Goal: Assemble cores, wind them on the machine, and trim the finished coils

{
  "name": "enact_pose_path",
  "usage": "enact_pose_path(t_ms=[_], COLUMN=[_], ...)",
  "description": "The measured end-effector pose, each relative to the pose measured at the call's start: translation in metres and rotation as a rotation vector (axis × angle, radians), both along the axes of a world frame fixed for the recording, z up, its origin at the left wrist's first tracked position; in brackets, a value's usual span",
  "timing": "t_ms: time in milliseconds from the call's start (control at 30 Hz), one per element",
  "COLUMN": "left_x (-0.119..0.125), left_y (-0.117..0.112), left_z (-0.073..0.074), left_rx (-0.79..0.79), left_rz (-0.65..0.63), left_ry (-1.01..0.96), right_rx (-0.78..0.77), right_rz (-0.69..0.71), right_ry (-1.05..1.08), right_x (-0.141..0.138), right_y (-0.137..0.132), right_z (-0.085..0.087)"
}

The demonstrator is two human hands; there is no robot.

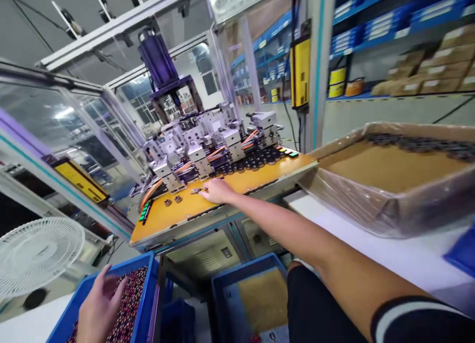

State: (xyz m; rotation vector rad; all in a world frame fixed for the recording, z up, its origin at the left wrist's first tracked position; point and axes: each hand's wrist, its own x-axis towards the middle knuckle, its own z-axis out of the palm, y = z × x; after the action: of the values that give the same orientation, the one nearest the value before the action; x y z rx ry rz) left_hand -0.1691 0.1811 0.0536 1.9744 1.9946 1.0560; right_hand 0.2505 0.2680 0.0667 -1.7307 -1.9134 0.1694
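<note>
My right hand (217,190) reaches over the front of the orange machine table (237,184), its fingers closed on a small pointed metal tool (196,190) whose exact kind is too small to make out. Two small round metal parts (172,200) lie left of that tool. Behind the hand stands a row of metal fixture blocks (200,161), with several dark round parts (256,161) to their right. Over a blue bin (148,283) full of small reddish and dark pieces hovers my left hand (99,303), slightly blurred, fingers apart and holding nothing visible.
Green buttons (144,212) sit at the table's left end. A plastic-lined box (393,199) with dark parts stands right. Another blue bin (218,288) is below the table. A white fan (40,254) and yellow sensor bars (79,178) flank the left; a purple cylinder (158,58) rises above.
</note>
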Motion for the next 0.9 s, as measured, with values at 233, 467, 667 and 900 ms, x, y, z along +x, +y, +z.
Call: enact_pose_path(t_ms=[233, 467, 667, 900], left_x=[0.148, 0.184, 0.161, 0.157], left_y=[0.123, 0.144, 0.088, -0.051], left_z=[0.035, 0.035, 0.025, 0.003], left_rx=[-0.083, -0.098, -0.049, 0.018], left_rz=[-0.076, 0.011, -0.037, -0.276], left_ry=[0.002, -0.268, -0.611, -0.793], right_rx=[0.006, 0.095, 0.265, 0.318], right_rz=[0.003, -0.032, -0.146, 0.052], right_ry=[-0.049, -0.045, 0.062, 0.110], right_x=[0.002, 0.001, 0.003, -0.011], right_y=[-0.003, -0.004, -0.011, -0.049], right_z=[0.003, 0.003, 0.001, 0.016])
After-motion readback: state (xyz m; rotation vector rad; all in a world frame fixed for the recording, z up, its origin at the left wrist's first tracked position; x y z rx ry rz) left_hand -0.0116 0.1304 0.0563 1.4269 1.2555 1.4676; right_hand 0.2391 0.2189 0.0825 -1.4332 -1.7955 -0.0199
